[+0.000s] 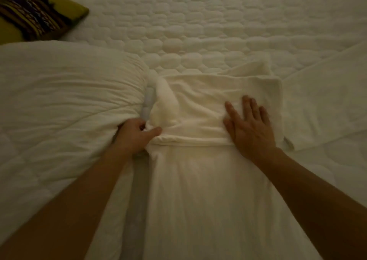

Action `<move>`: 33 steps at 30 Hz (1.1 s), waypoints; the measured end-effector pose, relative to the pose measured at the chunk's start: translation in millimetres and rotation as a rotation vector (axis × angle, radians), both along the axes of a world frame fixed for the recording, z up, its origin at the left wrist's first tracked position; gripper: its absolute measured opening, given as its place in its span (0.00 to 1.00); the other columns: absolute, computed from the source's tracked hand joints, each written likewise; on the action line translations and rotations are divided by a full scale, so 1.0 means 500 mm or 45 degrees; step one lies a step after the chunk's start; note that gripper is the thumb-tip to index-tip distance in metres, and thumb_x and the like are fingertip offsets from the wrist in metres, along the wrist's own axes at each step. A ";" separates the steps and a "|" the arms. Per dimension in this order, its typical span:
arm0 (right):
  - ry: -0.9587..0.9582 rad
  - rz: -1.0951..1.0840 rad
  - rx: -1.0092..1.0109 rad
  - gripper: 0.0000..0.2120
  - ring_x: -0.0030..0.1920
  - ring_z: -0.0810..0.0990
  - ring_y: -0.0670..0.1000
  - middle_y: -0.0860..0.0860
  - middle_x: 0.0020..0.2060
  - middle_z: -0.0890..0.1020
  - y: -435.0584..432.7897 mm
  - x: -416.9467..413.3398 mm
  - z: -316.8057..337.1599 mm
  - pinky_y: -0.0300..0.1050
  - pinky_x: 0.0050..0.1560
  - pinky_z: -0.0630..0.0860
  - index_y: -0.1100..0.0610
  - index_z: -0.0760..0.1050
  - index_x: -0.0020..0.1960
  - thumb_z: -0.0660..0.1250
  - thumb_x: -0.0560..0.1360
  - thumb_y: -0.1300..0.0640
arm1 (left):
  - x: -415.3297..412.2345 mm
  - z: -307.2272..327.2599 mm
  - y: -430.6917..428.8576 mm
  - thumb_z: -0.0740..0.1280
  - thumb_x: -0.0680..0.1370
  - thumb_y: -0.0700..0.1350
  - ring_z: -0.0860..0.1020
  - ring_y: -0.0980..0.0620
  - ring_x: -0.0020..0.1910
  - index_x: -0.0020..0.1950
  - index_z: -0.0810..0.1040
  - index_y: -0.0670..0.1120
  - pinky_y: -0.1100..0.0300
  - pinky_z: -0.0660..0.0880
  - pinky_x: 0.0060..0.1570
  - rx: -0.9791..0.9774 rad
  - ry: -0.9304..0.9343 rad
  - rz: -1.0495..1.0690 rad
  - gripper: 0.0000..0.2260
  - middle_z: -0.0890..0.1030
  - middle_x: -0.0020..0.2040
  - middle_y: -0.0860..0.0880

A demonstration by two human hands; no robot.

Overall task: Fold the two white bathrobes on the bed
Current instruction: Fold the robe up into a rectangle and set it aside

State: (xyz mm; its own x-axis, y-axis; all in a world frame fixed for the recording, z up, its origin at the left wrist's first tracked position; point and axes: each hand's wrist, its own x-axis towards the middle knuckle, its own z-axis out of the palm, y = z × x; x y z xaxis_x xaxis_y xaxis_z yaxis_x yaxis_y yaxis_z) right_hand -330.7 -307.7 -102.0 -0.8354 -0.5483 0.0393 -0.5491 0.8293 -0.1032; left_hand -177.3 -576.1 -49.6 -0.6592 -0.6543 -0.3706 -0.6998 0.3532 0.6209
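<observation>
Bathrobe [198, 110] lies mid-bed on the quilted mattress [218, 21], beside a bunched duvet [59, 91]; left hand [135, 136] grips its edge, right hand [250, 126] presses flat, fingers straight. Green cushion [29, 15] far left; dim room.

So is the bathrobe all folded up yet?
Only partly folded. The bathrobe has its far end doubled over in layers, but the long near part lies spread flat along the bed.

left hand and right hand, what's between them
Only the white bathrobe: a creased stretch with a fold line running from the left hand, which grips its edge, to the flat right hand. The head view shows this.
</observation>
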 end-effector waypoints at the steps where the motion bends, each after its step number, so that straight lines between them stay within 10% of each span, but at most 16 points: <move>1: -0.048 -0.041 0.029 0.30 0.80 0.55 0.63 0.62 0.80 0.56 0.002 0.000 0.006 0.60 0.78 0.49 0.44 0.56 0.81 0.44 0.81 0.36 | 0.006 -0.011 0.021 0.76 0.73 0.51 0.83 0.43 0.44 0.45 0.83 0.41 0.54 0.75 0.41 -0.083 0.072 0.059 0.13 0.84 0.40 0.44; 6: -0.129 -0.089 -0.041 0.33 0.80 0.52 0.63 0.63 0.80 0.53 0.034 0.052 0.019 0.61 0.79 0.45 0.45 0.50 0.82 0.43 0.80 0.35 | 0.067 -0.034 0.123 0.80 0.66 0.57 0.82 0.52 0.51 0.61 0.76 0.49 0.60 0.75 0.49 0.016 0.226 0.356 0.29 0.83 0.54 0.52; 9: -0.062 -0.048 -0.095 0.32 0.80 0.53 0.62 0.62 0.80 0.54 0.075 0.116 0.002 0.61 0.79 0.46 0.47 0.53 0.82 0.46 0.81 0.36 | 0.102 -0.052 0.117 0.84 0.62 0.41 0.82 0.51 0.56 0.70 0.72 0.47 0.55 0.79 0.55 0.313 0.327 0.291 0.39 0.82 0.60 0.49; 16: -0.031 -0.027 -0.088 0.32 0.81 0.53 0.61 0.61 0.80 0.55 0.085 0.129 -0.014 0.61 0.79 0.46 0.48 0.57 0.81 0.48 0.81 0.36 | 0.063 -0.056 0.120 0.74 0.70 0.35 0.79 0.51 0.40 0.63 0.77 0.46 0.60 0.78 0.39 0.433 0.444 0.705 0.22 0.82 0.52 0.46; 24: 0.007 0.005 -0.055 0.31 0.81 0.52 0.60 0.60 0.81 0.55 0.092 0.125 -0.027 0.60 0.79 0.47 0.46 0.55 0.82 0.49 0.81 0.36 | 0.086 -0.085 0.102 0.68 0.73 0.37 0.82 0.39 0.44 0.56 0.79 0.46 0.50 0.76 0.44 -0.561 0.350 0.247 0.13 0.84 0.46 0.40; 33: -0.267 -0.171 -0.101 0.34 0.81 0.39 0.58 0.58 0.81 0.40 0.088 0.174 0.001 0.59 0.79 0.39 0.43 0.40 0.82 0.44 0.80 0.35 | 0.100 -0.079 0.141 0.67 0.76 0.41 0.80 0.36 0.55 0.63 0.79 0.42 0.49 0.74 0.54 -0.585 0.264 0.293 0.16 0.83 0.56 0.36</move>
